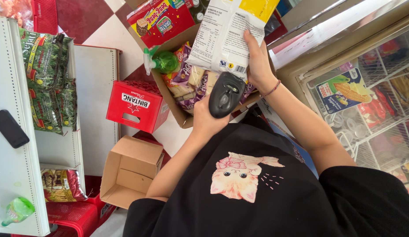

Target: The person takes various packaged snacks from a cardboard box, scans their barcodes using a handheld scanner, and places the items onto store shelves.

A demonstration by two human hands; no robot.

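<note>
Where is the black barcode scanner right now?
Head view, centre: the barcode scanner is in the left hand, just below the white-and-yellow packet held by the right hand.

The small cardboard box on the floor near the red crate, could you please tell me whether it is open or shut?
Open: the small cardboard box has its flaps spread, and its bare inside shows, apparently empty.

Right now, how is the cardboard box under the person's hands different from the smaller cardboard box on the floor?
The cardboard box under the hands is full of snack packets, with a green spray bottle at its edge; the smaller cardboard box is empty. The full one lies below the right hand and the scanner in the left hand; the empty one stands apart, untouched. Both are brown, with open flaps.
</note>
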